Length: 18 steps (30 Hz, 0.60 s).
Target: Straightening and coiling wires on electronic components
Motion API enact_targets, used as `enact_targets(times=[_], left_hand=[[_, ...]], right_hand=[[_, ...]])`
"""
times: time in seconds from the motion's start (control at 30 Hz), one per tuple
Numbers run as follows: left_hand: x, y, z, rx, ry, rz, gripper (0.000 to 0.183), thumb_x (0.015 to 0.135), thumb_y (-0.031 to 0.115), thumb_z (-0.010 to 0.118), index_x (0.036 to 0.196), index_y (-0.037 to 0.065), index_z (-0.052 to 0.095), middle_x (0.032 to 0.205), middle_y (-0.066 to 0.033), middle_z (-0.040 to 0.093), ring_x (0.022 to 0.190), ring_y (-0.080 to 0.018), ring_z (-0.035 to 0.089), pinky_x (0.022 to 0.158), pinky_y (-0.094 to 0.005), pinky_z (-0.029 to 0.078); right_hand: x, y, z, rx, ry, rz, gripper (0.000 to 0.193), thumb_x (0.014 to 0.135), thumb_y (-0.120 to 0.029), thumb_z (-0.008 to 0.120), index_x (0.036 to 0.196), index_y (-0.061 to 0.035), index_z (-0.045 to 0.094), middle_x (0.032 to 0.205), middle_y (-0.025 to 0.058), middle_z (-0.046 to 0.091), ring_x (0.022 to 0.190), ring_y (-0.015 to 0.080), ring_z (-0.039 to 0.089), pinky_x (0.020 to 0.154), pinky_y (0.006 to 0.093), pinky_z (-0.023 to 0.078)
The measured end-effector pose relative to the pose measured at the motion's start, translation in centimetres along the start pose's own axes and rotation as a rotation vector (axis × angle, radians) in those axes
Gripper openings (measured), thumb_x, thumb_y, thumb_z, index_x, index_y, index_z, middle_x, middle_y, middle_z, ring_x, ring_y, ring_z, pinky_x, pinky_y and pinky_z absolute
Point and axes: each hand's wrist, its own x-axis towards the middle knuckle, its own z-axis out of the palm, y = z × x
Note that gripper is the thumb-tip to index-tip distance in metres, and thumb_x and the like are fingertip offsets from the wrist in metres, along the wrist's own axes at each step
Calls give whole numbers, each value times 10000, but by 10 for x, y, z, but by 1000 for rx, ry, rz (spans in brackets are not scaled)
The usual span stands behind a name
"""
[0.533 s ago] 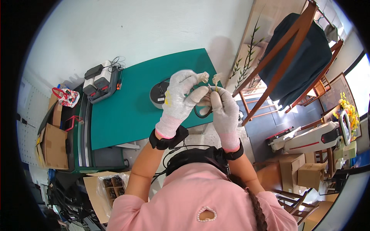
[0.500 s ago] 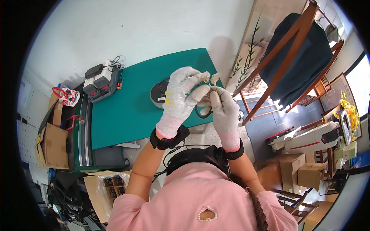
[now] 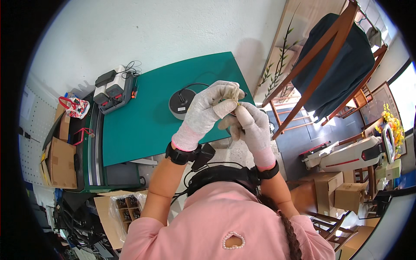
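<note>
Wires (image 3: 234, 113), thin and mostly hidden, are held up between the person's two hands, above the right end of the green bench (image 3: 143, 134). A little red and yellow shows at the fingertips — the ends themselves are too small to make out. Both hands wear pale, pink-edged gloves (image 3: 189, 133). The left hand (image 3: 204, 107) is narrow, its thumb and fingers pinched together on the wires. The right hand (image 3: 252, 129) meets it from the lower right, thumb and forefinger also pinched on them, its other fingers curled beneath. Whether the fingertips of the two hands touch, I cannot tell.

A black cord (image 3: 197, 84) arches from a round black base (image 3: 179, 103) and passes out of sight behind the left hand; the base sits on the bench, just left of that hand. Near the bench's far left corner, a grey tray (image 3: 128, 94) carries white-and-black devices (image 3: 115, 89) and a loose cable. Farther left are a flowered bag (image 3: 78, 110) and a cardboard box (image 3: 63, 164). Off to the right, a dark garment (image 3: 336, 65) hangs on a brown wooden frame (image 3: 313, 89).
</note>
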Motion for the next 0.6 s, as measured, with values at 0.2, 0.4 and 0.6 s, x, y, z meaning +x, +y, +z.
enact_targets(times=[0.2, 0.4, 0.6], left_hand=[[1, -13, 9, -4, 139, 44, 237, 835, 47, 585, 1061, 8, 525, 984, -39, 558, 917, -98, 533, 842, -249, 450], [2, -14, 13, -9, 182, 42, 135, 820, 46, 606, 948, 3, 608, 991, -41, 557, 927, -98, 533, 832, -239, 451], [8, -17, 2, 604, 111, 410, 164, 810, 161, 626, 928, 50, 648, 994, -64, 596, 969, -218, 545, 883, -325, 419]], right_hand=[[-2, 0, 6, 76, 77, -18, 343, 937, -283, 407, 1025, 24, 531, 654, 111, 626, 394, 50, 418, 369, 183, 303], [-3, 1, 6, 160, 102, -19, 330, 937, -267, 405, 1025, 26, 526, 604, 114, 606, 363, 51, 383, 353, 184, 277], [-3, -1, 4, 8, 169, 7, 280, 927, -225, 436, 977, 22, 559, 591, 92, 602, 365, 49, 393, 358, 180, 285]])
